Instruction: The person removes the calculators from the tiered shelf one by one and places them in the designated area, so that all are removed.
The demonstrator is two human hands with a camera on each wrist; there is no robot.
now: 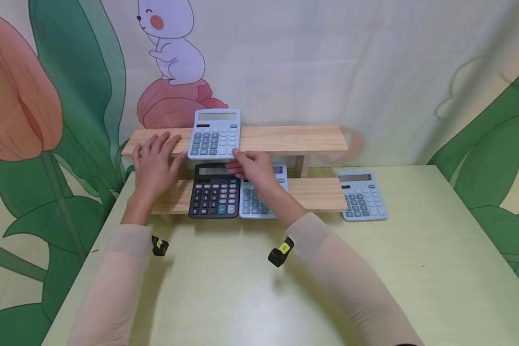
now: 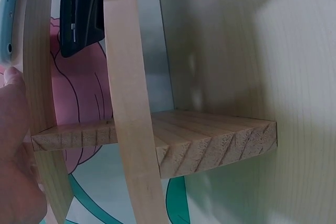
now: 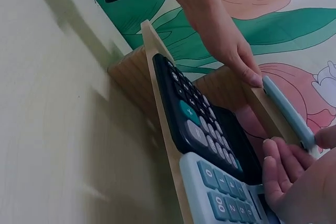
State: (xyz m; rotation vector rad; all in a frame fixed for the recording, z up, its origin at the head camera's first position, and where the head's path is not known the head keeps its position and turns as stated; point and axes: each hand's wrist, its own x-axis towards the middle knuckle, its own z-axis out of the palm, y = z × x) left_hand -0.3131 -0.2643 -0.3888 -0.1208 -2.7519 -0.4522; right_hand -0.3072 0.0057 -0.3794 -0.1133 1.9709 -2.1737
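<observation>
Wooden shelf (image 1: 294,139): two tiers, standing on the surface (image 1: 437,269).
Upper light-blue calculator (image 1: 215,134): on the shelf's upper tier, left of its middle, keys showing, lower edge a little past the front edge; cannot tell if its full weight rests there.
Right hand (image 1: 259,172): at the front of the shelf's upper tier, thumb and fingers pinching that calculator's lower right corner.
Left hand (image 1: 154,161): over the shelf's upper tier, left part, fingers loosely extended, gripping nothing; thumb tip at the calculator's lower left corner, touching or nearly so.
Black calculator (image 1: 214,197): shelf's lower tier.
Lower light-blue calculator (image 1: 252,204): shelf's lower tier, partly hidden by right forearm.
Spare light-blue calculator (image 1: 365,199): on the surface, by the shelf's right end.
Step in hand: apparently positioning the upper calculator.
Next move: probably calls for squaring it to the shelf's front edge, then easing the pinch.
</observation>
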